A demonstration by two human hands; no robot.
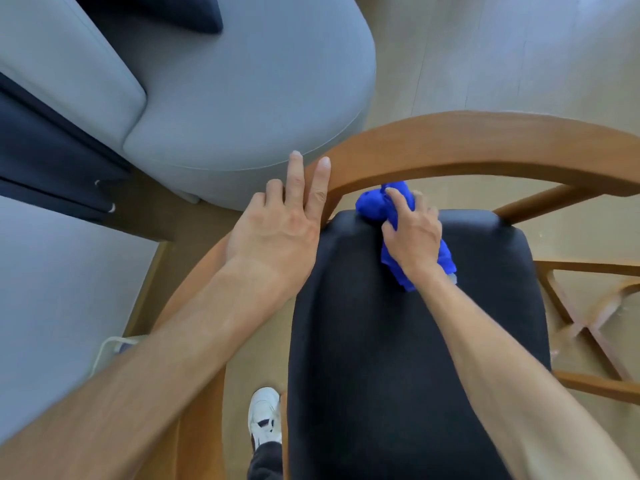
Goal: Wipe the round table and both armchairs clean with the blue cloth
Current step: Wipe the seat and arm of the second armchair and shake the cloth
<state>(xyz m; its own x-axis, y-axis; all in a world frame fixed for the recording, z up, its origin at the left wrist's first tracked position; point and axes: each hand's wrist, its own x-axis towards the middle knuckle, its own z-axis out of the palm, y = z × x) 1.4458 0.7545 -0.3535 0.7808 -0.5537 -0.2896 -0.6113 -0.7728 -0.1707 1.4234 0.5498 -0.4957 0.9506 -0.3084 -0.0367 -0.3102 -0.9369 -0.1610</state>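
right hand (pixel 414 233): fingers curled, gripping cloth (pixel 374 204), pressing it on far edge of seat (pixel 415 341), under rail (pixel 467 147)
left hand (pixel 280 230): fingers straight, spread, resting on rail's left bend
armchair: only this one in view; table not seen
risk: bunched cloth likely skips seat areas; could snag between rail and seat
around: grey sofa (pixel 225 98) just beside rail, cramps left side; shoe (pixel 265 414) on floor

One armchair (pixel 415 341), one blue cloth (pixel 372 204), one grey sofa (pixel 242 98), one white shoe (pixel 265 415), two hands.
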